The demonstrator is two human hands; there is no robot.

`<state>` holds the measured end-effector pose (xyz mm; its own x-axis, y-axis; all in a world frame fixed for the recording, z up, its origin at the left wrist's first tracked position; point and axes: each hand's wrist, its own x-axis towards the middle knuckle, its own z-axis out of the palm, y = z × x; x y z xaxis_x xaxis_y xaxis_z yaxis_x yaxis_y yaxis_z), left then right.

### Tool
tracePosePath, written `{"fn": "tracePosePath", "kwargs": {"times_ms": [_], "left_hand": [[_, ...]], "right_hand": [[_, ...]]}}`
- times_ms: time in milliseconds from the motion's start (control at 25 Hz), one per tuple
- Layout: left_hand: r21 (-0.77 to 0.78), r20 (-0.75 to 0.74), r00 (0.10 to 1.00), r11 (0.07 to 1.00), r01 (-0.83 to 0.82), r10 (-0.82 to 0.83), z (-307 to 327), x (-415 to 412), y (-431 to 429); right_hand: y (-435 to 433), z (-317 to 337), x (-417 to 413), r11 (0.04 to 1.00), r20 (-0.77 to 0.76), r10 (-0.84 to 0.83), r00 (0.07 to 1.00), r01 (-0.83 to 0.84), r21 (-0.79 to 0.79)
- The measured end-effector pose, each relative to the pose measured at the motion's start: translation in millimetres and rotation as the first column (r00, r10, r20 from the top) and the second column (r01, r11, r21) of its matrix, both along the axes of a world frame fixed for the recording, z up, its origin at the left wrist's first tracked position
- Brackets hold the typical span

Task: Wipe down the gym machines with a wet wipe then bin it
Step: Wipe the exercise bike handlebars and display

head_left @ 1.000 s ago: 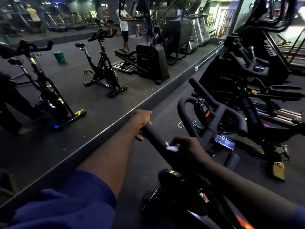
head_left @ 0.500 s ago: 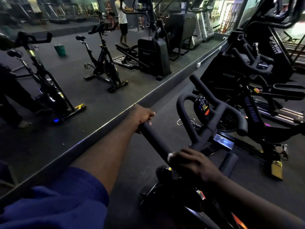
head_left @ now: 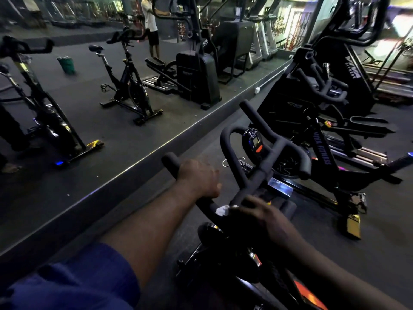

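Wipe (head_left: 222, 210) sits bunched on the handlebar (head_left: 257, 175), pinched in the right hand (head_left: 257, 220)'s grip. Arm outstretched, the left hand (head_left: 199, 177) wraps its grip round the bar's left end. Open floor (head_left: 196, 148) lies left, up to the ledge (head_left: 134, 162).

Both our bare forearms stretch forward, left grip (head_left: 197, 177) and right grip (head_left: 261, 218) closed on a handlebar (head_left: 266, 162).
Our left arm runs almost straight from a blue sleeve (head_left: 73, 280), fingers wrapped over the bar, knuckles up. Our right grip sits nearer us, blurred, curled down on the bar with a white wipe (head_left: 222, 210) bunched at its fingertips.
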<state>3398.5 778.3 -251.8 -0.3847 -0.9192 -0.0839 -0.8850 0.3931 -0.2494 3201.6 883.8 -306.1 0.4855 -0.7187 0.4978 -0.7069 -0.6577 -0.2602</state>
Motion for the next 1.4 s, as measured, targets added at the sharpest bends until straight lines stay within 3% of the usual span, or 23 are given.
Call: {"fn": "tracePosePath", "kwargs": {"times_ms": [40, 120, 200, 320, 400, 480, 560, 640, 720, 800, 840, 960, 1080, 1160, 1200, 1280, 1320, 1400], "left_hand": [[-0.020, 0.008, 1.000, 1.000, 0.018, -0.018, -3.0, -0.8, 2.1], [-0.064, -0.001, 0.999, 0.997, 0.038, -0.038, -5.0, -0.4, 3.6], [-0.083, 0.036, 0.998, 0.996, 0.044, -0.042, -7.2, 0.5, 4.9], [-0.090, 0.089, 0.995, 0.995, 0.045, -0.037, -5.5, -6.3, 2.0], [-0.069, 0.105, 0.995, 0.998, 0.008, 0.000, -4.4, -8.2, 0.3], [-0.067, 0.120, 0.992, 0.998, -0.023, 0.031, -4.0, -10.4, -0.4], [-0.070, 0.159, 0.986, 0.997, -0.037, 0.048, -5.6, -13.9, 0.4], [-0.083, 0.167, 0.983, 0.995, -0.059, 0.072, -6.5, -16.4, 0.2], [-0.113, 0.152, 0.985, 0.991, -0.068, 0.085, -7.6, -16.3, 0.8], [-0.132, 0.141, 0.985, 0.988, -0.080, 0.099, -9.3, -15.8, 0.6], [-0.136, 0.134, 0.986, 0.987, -0.083, 0.101, -9.5, -16.4, 0.0], [-0.141, 0.108, 0.987, 0.985, -0.100, 0.116, -10.2, -15.9, 0.2], [-0.153, 0.078, 0.989, 0.982, -0.111, 0.124, -8.4, -16.5, -1.5], [-0.161, 0.064, 0.990, 0.980, -0.116, 0.128, -9.9, -15.7, -1.1], [-0.167, 0.063, 0.990, 0.979, -0.115, 0.127, -10.1, -15.7, -0.6], [-0.173, 0.066, 0.990, 0.979, -0.109, 0.122, -9.2, -16.9, 1.1], [-0.178, 0.069, 0.990, 0.978, -0.107, 0.121, -10.0, -16.9, 1.1], [-0.176, 0.073, 0.990, 0.978, -0.110, 0.125, -10.3, -16.8, 0.1]], "right_hand": [[-12.4, 7.4, -7.9, 0.995, 0.007, -0.102, 0.995, 0.102, -0.001], [-39.3, 12.3, -23.7, 0.931, 0.184, -0.366, 0.912, 0.359, 0.073], [-45.9, 5.3, -18.3, 0.897, 0.195, -0.439, 0.877, 0.417, 0.145], [-13.3, -14.9, -2.0, 0.989, 0.075, -0.099, 0.992, 0.089, 0.117], [-14.3, -9.4, -18.8, 0.991, 0.083, 0.061, 0.995, -0.070, 0.110], [-49.6, 0.0, -48.4, 0.985, 0.271, -0.143, 0.952, 0.109, 0.137], [-87.5, 2.8, -77.8, 0.931, 0.276, -0.354, 0.894, 0.307, 0.198], [-87.1, -12.0, -71.5, 0.948, 0.142, -0.293, 0.945, 0.269, 0.169], [-53.3, -20.3, -47.6, 0.983, 0.091, -0.081, 0.993, 0.065, 0.171], [-33.8, -15.5, -42.2, 0.961, 0.067, 0.173, 0.983, -0.183, 0.208], [-38.4, -7.8, -47.3, 0.965, 0.094, 0.174, 0.980, -0.189, 0.184], [-74.6, 4.9, -75.5, 0.978, 0.313, -0.194, 0.930, 0.158, 0.136], [-69.6, -14.8, -58.6, 0.934, 0.201, -0.325, 0.924, 0.281, 0.220], [-36.9, -26.9, -24.7, 0.962, 0.220, -0.202, 0.954, 0.150, 0.230], [-17.4, -29.4, -13.1, 0.971, 0.231, -0.062, 0.971, 0.005, 0.239], [3.6, -24.9, -9.7, 0.930, 0.178, 0.215, 0.960, -0.257, 0.263], [-2.3, -17.4, -13.9, 0.915, 0.158, 0.276, 0.948, -0.309, 0.260], [-30.8, -12.2, -24.0, 0.944, 0.266, 0.131, 0.955, -0.202, 0.260]]}}
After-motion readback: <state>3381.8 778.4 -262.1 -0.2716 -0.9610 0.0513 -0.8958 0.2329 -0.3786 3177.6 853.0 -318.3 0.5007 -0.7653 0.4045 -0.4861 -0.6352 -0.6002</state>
